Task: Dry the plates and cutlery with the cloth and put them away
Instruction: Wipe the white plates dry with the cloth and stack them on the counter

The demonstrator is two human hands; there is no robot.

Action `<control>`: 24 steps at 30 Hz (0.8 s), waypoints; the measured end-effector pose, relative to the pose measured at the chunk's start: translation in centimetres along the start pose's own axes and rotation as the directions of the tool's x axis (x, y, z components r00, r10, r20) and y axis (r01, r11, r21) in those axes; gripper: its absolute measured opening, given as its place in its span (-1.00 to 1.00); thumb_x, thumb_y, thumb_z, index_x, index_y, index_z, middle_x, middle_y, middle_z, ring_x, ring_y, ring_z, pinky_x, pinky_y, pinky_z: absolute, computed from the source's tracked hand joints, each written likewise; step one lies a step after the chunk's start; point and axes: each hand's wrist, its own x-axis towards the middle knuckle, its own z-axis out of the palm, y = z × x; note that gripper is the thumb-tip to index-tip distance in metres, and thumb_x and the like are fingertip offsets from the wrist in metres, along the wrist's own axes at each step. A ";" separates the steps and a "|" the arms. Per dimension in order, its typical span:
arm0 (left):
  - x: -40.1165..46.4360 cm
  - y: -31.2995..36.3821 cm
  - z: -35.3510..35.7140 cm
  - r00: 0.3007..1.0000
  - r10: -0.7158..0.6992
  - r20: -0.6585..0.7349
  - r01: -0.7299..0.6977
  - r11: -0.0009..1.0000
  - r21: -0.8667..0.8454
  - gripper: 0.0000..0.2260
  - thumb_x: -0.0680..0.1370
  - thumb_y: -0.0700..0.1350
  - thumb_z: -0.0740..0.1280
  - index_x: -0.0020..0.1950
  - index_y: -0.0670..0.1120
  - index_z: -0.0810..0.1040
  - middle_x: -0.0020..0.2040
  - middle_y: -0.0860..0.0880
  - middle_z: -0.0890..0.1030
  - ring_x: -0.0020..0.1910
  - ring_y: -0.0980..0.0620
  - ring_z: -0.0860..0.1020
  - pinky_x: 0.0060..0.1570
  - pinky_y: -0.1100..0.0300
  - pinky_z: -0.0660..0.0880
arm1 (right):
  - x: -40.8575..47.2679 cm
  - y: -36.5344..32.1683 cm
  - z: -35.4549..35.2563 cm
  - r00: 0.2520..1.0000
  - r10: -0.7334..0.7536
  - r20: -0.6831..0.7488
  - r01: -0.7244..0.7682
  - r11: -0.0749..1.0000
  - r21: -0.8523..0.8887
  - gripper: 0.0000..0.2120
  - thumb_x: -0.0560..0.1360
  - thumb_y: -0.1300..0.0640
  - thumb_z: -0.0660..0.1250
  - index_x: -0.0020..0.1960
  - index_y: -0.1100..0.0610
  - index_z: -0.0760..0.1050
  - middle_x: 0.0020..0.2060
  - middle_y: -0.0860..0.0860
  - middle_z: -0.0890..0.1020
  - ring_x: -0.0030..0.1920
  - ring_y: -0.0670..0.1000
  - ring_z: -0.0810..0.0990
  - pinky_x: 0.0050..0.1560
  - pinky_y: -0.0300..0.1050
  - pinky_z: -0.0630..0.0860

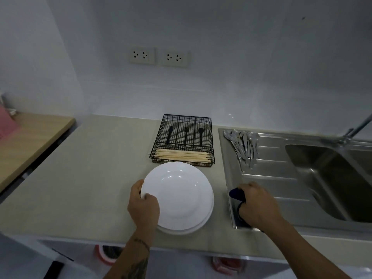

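Observation:
A white plate (179, 194) is held at its left rim by my left hand (142, 206), slightly raised over another white plate (203, 222) lying on the beige counter. My right hand (255, 204) rests on the sink's draining board, closed on a dark blue cloth (237, 194). A bunch of metal spoons (244, 146) lies at the back of the draining board. A black wire cutlery tray (182, 137) stands behind the plates, with three black utensils in its rear compartments and wooden chopsticks (183, 155) in the front one.
The steel sink basin (330, 178) and its tap (356, 125) are at the right. A wooden table (30, 135) stands lower at the left. Two wall sockets (159, 56) sit above the counter (80, 178). Red-lidded containers (106, 254) show under the counter edge.

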 end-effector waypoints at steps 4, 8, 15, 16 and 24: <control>0.4 -1.7 -0.1 0.997 0.006 0.073 -0.011 0.997 0.074 -0.52 0.49 -0.37 0.20 0.34 0.01 0.50 0.20 -0.05 0.55 0.10 -0.10 0.50 0.10 0.02 0.54 | 0.5 0.8 -0.3 0.998 0.053 0.019 -0.053 0.999 0.004 -0.63 0.32 0.19 0.29 0.12 0.06 0.49 -0.01 -0.01 0.48 -0.02 0.08 0.52 -0.07 -0.05 0.52; 0.4 -2.3 0.0 0.988 0.041 0.147 -0.060 0.990 0.129 -0.48 0.52 -0.34 0.23 0.44 0.01 0.41 0.33 -0.07 0.50 0.27 -0.17 0.48 0.25 -0.11 0.50 | 0.9 1.1 0.6 0.998 0.066 0.017 -0.066 0.998 0.003 -0.65 0.33 0.18 0.29 0.12 0.08 0.50 -0.01 0.02 0.48 -0.05 0.10 0.52 -0.08 -0.03 0.53; 1.4 -2.5 0.1 0.989 -0.013 0.149 0.001 0.997 0.083 -0.54 0.55 -0.28 0.25 0.44 -0.03 0.40 0.37 -0.08 0.47 0.30 -0.17 0.46 0.30 -0.15 0.46 | 2.5 0.6 3.3 0.995 0.082 0.049 -0.066 0.962 -0.264 -0.53 0.38 0.00 0.28 0.26 0.08 0.38 0.18 0.06 0.46 0.16 0.13 0.46 0.20 0.10 0.43; 1.4 -2.5 0.1 0.988 -0.018 0.156 0.005 0.997 0.083 -0.56 0.56 -0.28 0.25 0.43 -0.04 0.42 0.33 -0.08 0.49 0.25 -0.16 0.47 0.26 -0.11 0.48 | 2.6 0.6 4.1 0.993 0.069 0.094 -0.044 0.966 -0.254 -0.47 0.36 -0.02 0.27 0.31 0.07 0.34 0.25 0.06 0.42 0.22 0.14 0.42 0.25 0.15 0.36; 1.7 -2.6 0.0 0.985 -0.045 0.165 0.035 0.998 0.060 -0.56 0.57 -0.25 0.25 0.45 -0.02 0.38 0.31 -0.03 0.48 0.23 -0.11 0.47 0.19 0.04 0.45 | 3.3 1.2 5.9 0.964 0.046 0.262 -0.019 0.994 -0.104 -0.19 0.34 -0.09 0.25 0.51 -0.03 0.00 0.52 0.01 0.05 0.46 0.16 0.10 0.37 0.34 0.10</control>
